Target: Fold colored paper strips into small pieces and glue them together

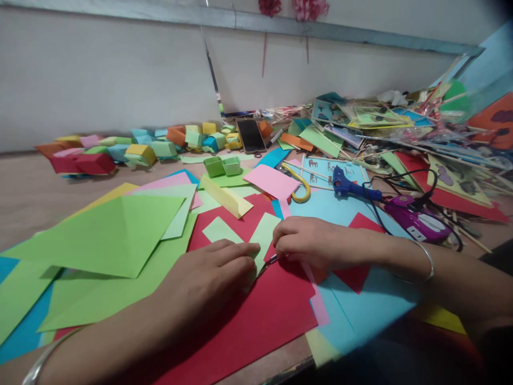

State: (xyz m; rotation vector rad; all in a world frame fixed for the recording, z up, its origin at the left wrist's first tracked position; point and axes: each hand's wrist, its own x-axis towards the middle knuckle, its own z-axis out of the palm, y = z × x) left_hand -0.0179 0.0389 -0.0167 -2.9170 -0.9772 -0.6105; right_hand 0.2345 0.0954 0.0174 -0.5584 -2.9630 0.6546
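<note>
My left hand [216,272] lies flat, fingers stretched, pressing a pale green paper piece [262,235] onto a red sheet [256,321]. My right hand [308,243] is closed around a slim pointed metal tool [270,261], perhaps a craft knife. Its tip rests at the edge of the green piece, close to my left fingertips. Most of the tool is hidden in my fist. Another pale green strip [221,230] lies just beyond my left hand. Behind it are a folded yellow paper piece [228,198] and a pink rectangle [271,182].
Green sheets [116,235] overlap on the left. Small folded paper boxes [140,152] line the wall beside a phone [251,135]. On the right are a blue glue gun [352,184], a purple device [417,219], black cable and piled sticks and cards [380,117].
</note>
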